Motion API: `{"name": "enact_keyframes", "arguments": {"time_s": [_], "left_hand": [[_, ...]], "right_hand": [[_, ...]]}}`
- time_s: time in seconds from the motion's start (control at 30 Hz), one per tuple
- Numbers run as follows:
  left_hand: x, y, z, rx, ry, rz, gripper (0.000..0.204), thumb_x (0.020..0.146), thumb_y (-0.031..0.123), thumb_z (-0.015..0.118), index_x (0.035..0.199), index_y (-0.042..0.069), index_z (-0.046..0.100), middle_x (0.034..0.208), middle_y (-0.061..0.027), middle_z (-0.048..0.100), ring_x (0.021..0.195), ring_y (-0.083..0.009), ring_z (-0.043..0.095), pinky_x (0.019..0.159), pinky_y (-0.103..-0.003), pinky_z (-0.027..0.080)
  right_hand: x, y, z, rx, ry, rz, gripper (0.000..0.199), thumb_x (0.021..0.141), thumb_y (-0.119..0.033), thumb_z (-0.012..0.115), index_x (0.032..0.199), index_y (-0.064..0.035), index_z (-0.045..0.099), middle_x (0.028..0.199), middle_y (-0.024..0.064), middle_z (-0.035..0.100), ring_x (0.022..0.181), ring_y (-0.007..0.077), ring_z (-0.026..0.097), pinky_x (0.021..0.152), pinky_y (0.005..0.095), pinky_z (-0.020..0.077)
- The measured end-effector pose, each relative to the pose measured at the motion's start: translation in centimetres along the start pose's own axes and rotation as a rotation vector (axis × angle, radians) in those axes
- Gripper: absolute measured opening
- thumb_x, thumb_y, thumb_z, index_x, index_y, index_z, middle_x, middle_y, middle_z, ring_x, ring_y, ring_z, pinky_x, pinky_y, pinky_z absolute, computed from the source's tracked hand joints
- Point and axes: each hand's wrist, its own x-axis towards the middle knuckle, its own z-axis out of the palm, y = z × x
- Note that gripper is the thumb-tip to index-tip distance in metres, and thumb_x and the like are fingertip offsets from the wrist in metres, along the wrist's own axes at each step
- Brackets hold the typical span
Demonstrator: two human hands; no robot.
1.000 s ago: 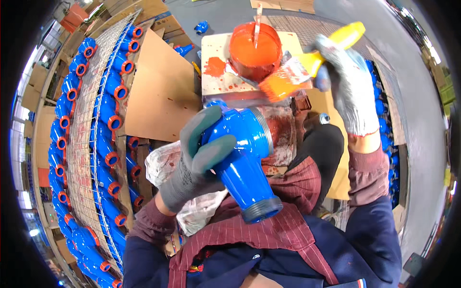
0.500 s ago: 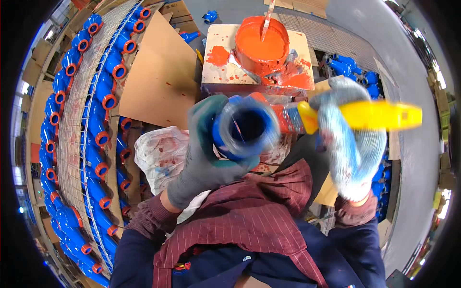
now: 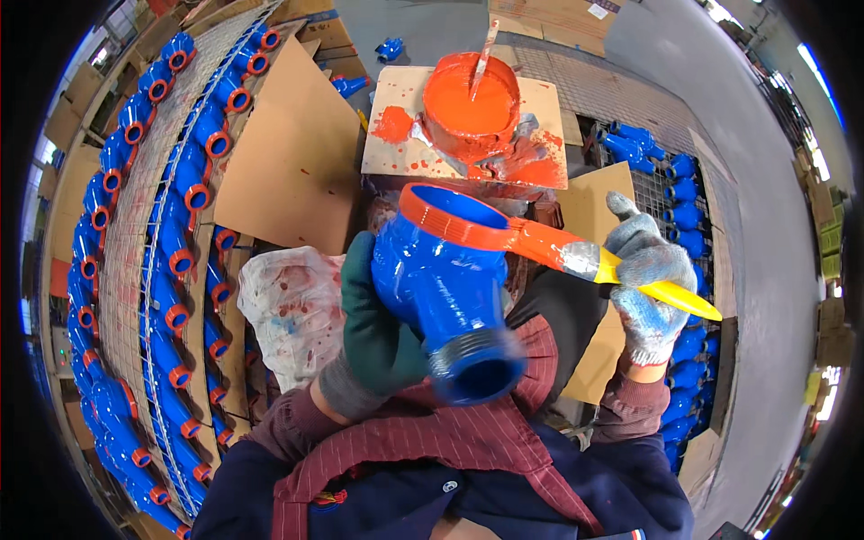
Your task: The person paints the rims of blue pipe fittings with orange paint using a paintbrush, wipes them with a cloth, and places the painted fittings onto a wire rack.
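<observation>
My left hand (image 3: 382, 333), in a dark green and grey glove, is closed round the left side of a blue pipe fitting (image 3: 441, 288). The fitting has a wide upper mouth with an orange-red rim and a narrower threaded end pointing down toward me. In my right hand (image 3: 650, 270), gloved in white and blue, is a paintbrush (image 3: 585, 256) with a yellow handle. Its orange-coated bristles touch the right side of the rim. Behind the fitting stands a pot of orange paint (image 3: 471, 103) with a stick (image 3: 486, 54) leaning in it.
The pot rests on a paint-spattered board (image 3: 396, 153). Rows of blue fittings with orange rims (image 3: 184, 261) line a mesh rack at left. More blue fittings (image 3: 688, 216) lie at right. A cardboard sheet (image 3: 288, 153) and a stained white cloth (image 3: 292, 306) are nearby.
The fitting has tipped, its threaded end swinging down and the orange rim coming into view on top. My right hand has lowered, with the brush handle now slanting down to the right.
</observation>
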Motion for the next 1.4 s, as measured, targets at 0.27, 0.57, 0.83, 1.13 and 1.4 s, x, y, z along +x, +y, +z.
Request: {"name": "enact_keyframes", "arguments": {"time_s": [0.27,0.57,0.83,1.13,1.4], "left_hand": [[1.7,2.7,-3.8,-0.605,-0.127,-0.579,0.075,0.092,0.062,0.051,0.144,0.008,0.040,0.129,-0.0145,0.058,0.117,-0.0247,0.059,0.104,-0.049,0.046],[3.5,6.3,-5.9,0.793,-0.072,-0.365,0.077,0.078,0.036,0.077,0.142,0.008,0.044,0.125,-0.0154,0.058,0.105,-0.0269,0.063,0.088,-0.043,0.052],[2.5,6.1,-3.6,1.988,-0.518,-0.006,0.094,0.063,0.040,0.083,0.142,0.010,0.043,0.106,-0.0203,0.054,0.096,-0.0369,0.059,0.082,-0.046,0.050],[3.1,4.9,-5.3,1.046,-0.261,-0.463,0.088,0.075,0.040,0.077,0.145,0.003,0.039,0.127,-0.0141,0.056,0.114,-0.0240,0.057,0.095,-0.037,0.048],[1.7,1.5,-8.8,-0.058,0.108,-0.592,0.060,0.092,0.044,0.057,0.136,0.004,0.051,0.128,-0.0133,0.061,0.113,-0.0218,0.061,0.102,-0.037,0.048]], "right_hand": [[1.8,-1.2,0.0,0.022,-0.070,-0.059,0.023,0.068,-0.018,0.083,0.079,-0.0080,0.066,0.074,0.0078,0.060,0.077,0.0270,0.060,0.102,0.0630,0.0374],[9.5,1.8,5.5,-0.245,0.152,0.452,0.032,0.096,-0.029,0.061,0.102,0.0004,0.071,0.071,0.0005,0.059,0.055,0.0059,0.047,0.052,0.0209,0.0350],[8.1,9.3,10.4,-0.570,-0.353,0.178,0.026,0.085,-0.026,0.065,0.073,-0.0024,0.062,0.064,0.0161,0.060,0.062,0.0374,0.061,0.057,0.0447,0.0483],[6.2,2.4,7.0,-0.633,-0.273,0.223,0.024,0.089,-0.027,0.065,0.083,-0.0033,0.064,0.066,0.0156,0.062,0.058,0.0333,0.062,0.055,0.0406,0.0472],[-1.1,3.8,3.6,0.079,0.224,0.597,0.022,0.089,-0.014,0.069,0.107,-0.0031,0.062,0.093,0.0053,0.063,0.064,0.0098,0.055,0.062,0.0239,0.0463]]}}
